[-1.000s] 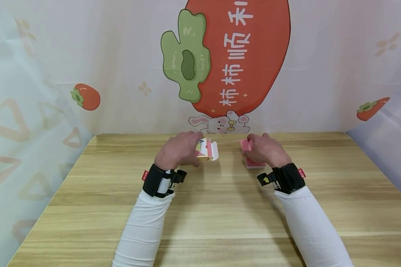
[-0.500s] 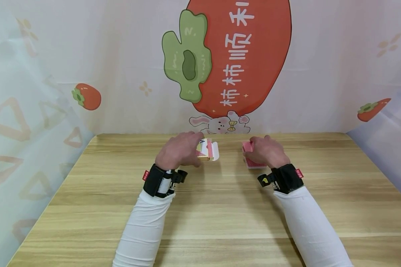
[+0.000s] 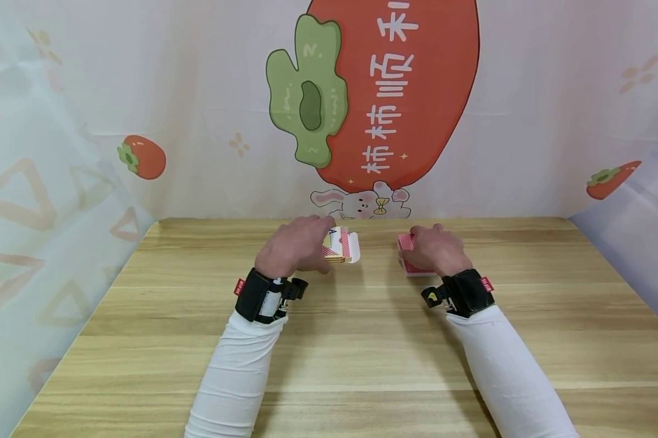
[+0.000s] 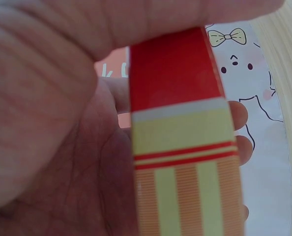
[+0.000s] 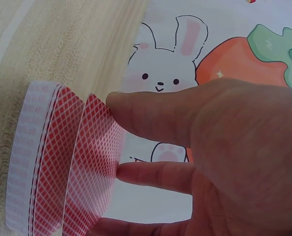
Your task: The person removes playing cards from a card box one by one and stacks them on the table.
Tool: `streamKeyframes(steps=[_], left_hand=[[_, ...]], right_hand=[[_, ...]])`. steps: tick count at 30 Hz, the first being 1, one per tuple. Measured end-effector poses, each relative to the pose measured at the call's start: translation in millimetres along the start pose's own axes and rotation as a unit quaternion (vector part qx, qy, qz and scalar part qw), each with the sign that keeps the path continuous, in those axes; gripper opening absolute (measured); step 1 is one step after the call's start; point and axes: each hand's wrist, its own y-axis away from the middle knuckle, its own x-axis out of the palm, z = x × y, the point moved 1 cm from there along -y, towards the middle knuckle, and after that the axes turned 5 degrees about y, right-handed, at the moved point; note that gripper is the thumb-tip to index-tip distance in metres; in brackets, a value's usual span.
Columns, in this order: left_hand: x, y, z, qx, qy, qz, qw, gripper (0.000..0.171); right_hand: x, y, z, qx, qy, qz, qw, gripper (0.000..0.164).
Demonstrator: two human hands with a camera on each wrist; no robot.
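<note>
Gripping the box (image 3: 338,244), apparently to steady it, is the left hand (image 3: 293,246), while the right hand (image 3: 439,248) is pinching the top card (image 5: 94,157) of the deck (image 5: 30,147).

The cards (image 5: 94,162) are backed in red crossed by white lines. The card box (image 4: 183,130) is banded red, white and yellow and striped orange. The white backdrop (image 3: 208,73) is printed orange-red and green

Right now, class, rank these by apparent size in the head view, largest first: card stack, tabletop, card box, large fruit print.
1. Tabletop
2. Large fruit print
3. Card box and card stack: unranked; both are partly covered, and what shows looks alike.
</note>
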Motion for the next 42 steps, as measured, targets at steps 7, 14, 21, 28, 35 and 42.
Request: streamKeyframes(steps=[7, 14, 21, 28, 35, 42], left_hand=[[-0.2, -0.2, -0.5, -0.004, 0.002, 0.002, 1.0000, 0.073], [-0.1, -0.3, -0.5, -0.003, 0.000, 0.003, 1.0000, 0.073], [0.0, -0.6, -0.9, -0.007, 0.005, 0.006, 0.9999, 0.075], [-0.1, 0.1, -1.5, -0.011, 0.007, 0.009, 0.9999, 0.076], [-0.2, 0.2, -1.6, -0.014, 0.008, 0.009, 0.9998, 0.075], [-0.1, 0.9, -1.8, -0.012, 0.010, 0.007, 0.9999, 0.076]], right_hand=[[1.0, -1.5, 0.1, 0.002, -0.003, 0.000, 1.000, 0.068], [3.3, -2.3, -0.7, 0.002, -0.002, 0.001, 1.000, 0.068], [3.5, -2.2, -1.6, 0.000, -0.006, -0.001, 1.000, 0.066], [4.3, -3.4, -1.8, 0.002, -0.002, 0.001, 1.000, 0.066], [5.2, -3.5, -2.2, 0.003, -0.003, 0.000, 1.000, 0.065], [6.4, -3.6, -2.9, 0.000, -0.008, 0.000, 1.000, 0.063]])
